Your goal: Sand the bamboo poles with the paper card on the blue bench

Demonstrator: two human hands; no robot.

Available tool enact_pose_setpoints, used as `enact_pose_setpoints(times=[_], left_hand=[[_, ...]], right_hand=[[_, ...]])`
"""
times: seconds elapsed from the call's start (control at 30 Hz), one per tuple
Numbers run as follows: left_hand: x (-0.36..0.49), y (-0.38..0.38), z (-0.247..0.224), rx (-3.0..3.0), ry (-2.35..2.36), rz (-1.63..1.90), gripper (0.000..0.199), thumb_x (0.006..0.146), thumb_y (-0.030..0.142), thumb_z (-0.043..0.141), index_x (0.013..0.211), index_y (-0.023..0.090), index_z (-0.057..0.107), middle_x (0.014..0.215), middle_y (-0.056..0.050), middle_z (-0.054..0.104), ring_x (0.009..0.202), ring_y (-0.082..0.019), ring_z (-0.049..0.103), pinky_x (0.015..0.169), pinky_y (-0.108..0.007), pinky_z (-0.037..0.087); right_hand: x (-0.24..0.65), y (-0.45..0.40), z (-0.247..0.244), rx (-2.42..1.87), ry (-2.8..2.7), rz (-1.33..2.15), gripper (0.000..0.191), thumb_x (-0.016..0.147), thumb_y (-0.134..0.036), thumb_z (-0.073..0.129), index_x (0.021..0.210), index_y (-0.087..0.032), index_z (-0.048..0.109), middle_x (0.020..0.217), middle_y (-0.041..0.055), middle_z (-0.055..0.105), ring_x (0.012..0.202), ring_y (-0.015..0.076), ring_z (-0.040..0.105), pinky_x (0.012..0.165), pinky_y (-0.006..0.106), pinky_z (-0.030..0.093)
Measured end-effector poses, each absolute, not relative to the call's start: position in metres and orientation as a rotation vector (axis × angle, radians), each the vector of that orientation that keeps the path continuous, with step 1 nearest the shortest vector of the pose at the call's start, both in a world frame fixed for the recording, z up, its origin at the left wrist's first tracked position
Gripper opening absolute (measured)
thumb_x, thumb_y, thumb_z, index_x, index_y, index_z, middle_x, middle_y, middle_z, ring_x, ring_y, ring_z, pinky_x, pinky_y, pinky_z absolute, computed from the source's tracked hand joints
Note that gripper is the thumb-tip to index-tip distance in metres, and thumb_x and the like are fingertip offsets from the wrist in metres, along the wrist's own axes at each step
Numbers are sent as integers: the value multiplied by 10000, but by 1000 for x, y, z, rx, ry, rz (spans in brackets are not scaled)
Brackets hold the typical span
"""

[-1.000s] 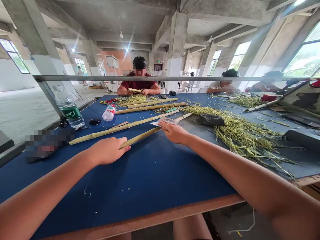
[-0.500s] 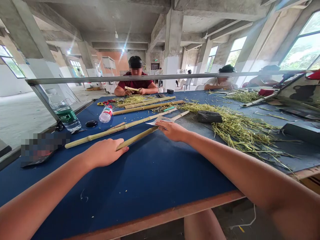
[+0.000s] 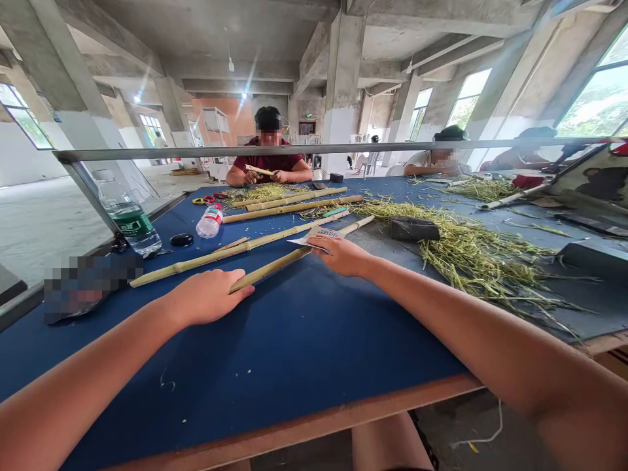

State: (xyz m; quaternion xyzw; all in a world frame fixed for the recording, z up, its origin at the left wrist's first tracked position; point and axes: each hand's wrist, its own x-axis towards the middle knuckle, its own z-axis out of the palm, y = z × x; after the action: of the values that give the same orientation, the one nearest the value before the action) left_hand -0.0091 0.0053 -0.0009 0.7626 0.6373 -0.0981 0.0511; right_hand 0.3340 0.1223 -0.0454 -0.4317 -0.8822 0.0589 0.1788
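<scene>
My left hand [image 3: 209, 296] is closed around the near end of a bamboo pole [image 3: 277, 265], which slants away over the blue table. Farther along the same pole, my right hand [image 3: 343, 255] presses a folded sheet of sandpaper [image 3: 313, 238] with a printed back against it. The fingers of that hand curl over the pole and the sheet, so part of both is hidden. Just beyond lies another bamboo pole [image 3: 196, 263], roughly parallel. A dark block [image 3: 415, 229] sits to the right of my right hand, next to a heap of greenish shavings [image 3: 471, 261].
Two more poles [image 3: 294, 207], a small bottle [image 3: 209, 221], scissors [image 3: 209, 199] and a large water bottle [image 3: 130, 219] lie or stand beyond my left hand. A metal bar [image 3: 196, 154] crosses above the table [image 3: 275, 373]. Across it a person [image 3: 269, 157] holds a bamboo piece.
The whole view has shifted slightly. Both hands keep their hold on the pole and sandpaper, with hardly any movement along the pole.
</scene>
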Motion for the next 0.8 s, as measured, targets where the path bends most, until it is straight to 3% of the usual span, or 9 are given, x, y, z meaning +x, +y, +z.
enact_pose_setpoints(times=[0.57,0.8], left_hand=[[-8,6,0,2335,1939,-305,479,1184,688,376,1091,313,658,1063,-117,899,988,-391,851,721,-406,434],[-10,6,-1,2328,1926,-291,497,1180,695,379,1116,301,675,1062,-130,899,981,-398,852,709,-405,432]], right_hand=[[334,122,-46,-1191,-2479,192,526,1240,-351,581,1719,-234,764,1813,119,687,1739,326,595,1473,506,431],[335,119,-44,-1217,-2504,183,567,1240,-360,575,1759,-186,724,1834,139,662,1753,333,575,1480,489,417]])
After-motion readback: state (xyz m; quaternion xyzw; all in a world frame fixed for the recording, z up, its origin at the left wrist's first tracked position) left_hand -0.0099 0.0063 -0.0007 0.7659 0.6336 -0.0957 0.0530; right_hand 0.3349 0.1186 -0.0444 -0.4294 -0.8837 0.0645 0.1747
